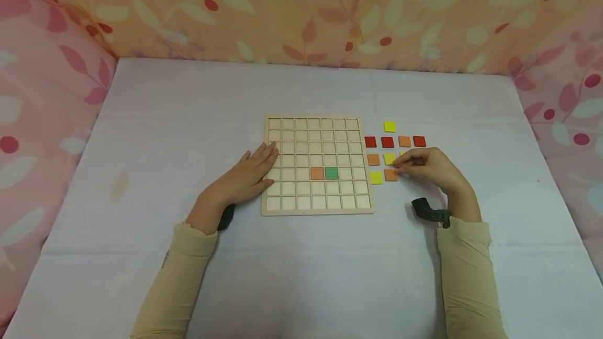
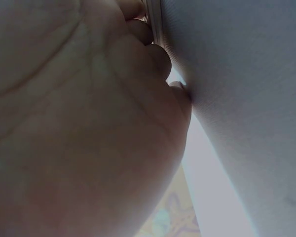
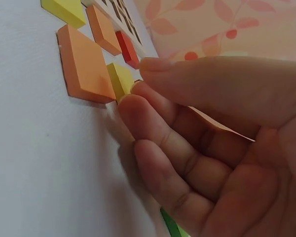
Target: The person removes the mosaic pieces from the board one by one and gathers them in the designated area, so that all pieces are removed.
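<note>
My left hand (image 1: 247,174) lies with spread, straight fingers over the left edge of a wooden grid board (image 1: 264,212). In the left wrist view its palm (image 2: 79,123) fills much of the picture. On the board sit an orange tile (image 1: 317,173) and a green tile (image 1: 332,173), side by side in one row. My right hand (image 1: 431,167) hovers at the loose tiles right of the board, thumb and fingers loosely bent with nothing between them. Closest to its fingertips are an orange tile (image 3: 86,66) and a yellow tile (image 3: 119,81).
Loose red (image 1: 387,142), orange (image 1: 373,159) and yellow tiles (image 1: 389,126) lie along the board's right side. One yellow tile is partly hidden by the right hand. A green piece (image 3: 170,223) shows below that hand. Patterned cloth walls (image 1: 301,14) border the white table (image 1: 188,98).
</note>
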A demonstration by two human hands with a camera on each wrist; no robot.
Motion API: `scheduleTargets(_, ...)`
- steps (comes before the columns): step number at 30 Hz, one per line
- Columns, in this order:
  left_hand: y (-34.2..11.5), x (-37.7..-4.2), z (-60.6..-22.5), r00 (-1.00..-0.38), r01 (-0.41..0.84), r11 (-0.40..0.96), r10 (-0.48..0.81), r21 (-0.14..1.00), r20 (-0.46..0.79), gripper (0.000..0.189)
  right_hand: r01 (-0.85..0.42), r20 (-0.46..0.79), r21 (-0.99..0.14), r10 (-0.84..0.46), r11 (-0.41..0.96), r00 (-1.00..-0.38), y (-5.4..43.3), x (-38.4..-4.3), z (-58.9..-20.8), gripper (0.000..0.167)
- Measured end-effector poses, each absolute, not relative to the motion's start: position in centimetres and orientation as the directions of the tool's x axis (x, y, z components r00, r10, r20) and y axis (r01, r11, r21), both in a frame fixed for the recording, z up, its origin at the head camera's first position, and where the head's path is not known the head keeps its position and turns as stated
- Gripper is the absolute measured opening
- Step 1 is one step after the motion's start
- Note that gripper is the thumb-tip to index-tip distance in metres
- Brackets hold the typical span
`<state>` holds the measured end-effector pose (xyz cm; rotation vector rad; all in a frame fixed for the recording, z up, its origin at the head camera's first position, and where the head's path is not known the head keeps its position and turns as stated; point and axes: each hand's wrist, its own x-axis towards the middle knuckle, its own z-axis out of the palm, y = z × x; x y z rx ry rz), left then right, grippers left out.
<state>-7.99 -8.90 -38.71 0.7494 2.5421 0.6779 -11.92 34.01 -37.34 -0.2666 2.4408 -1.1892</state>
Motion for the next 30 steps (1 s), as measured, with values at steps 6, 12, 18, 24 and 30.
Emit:
scheduleTargets(6, -8.9, -8.0, -38.6, -0.776, 0.402, 0.738, 0.589, 0.542, -0.227, 0.068, 0.024, -0.269, -0.806, -0.33, 0.591, -0.905, 33.6, -11.9, -37.2, 0.022)
scheduleTargets(12, -8.9, -7.9, -38.6, -0.779, 0.4, 0.737, 0.586, 0.544, -0.222, 0.068, 0.027, -0.272, -0.811, -0.335, 0.585, -0.902, 33.2, -11.8, -36.9, 0.024)
scheduleTargets(18, -8.8, -7.9, -38.5, -0.779, 0.399, 0.737, 0.586, 0.545, -0.223, 0.069, 0.003, -0.25, -0.825, -0.36, 0.565, -0.899, 32.8, -11.7, -36.9, 0.022)
scheduleTargets(24, -8.8, -7.8, -38.5, -0.78, 0.398, 0.741, 0.584, 0.542, -0.226, 0.069, -0.006, -0.245, -0.819, -0.359, 0.574, -0.9, 32.4, -11.8, -37.0, 0.02)
scheduleTargets(30, -8.9, -7.8, -38.7, -0.779, 0.407, 0.739, 0.588, 0.537, -0.218, 0.069, 0.016, -0.267, -0.823, -0.362, 0.568, -0.893, 31.9, -11.6, -37.0, 0.019)
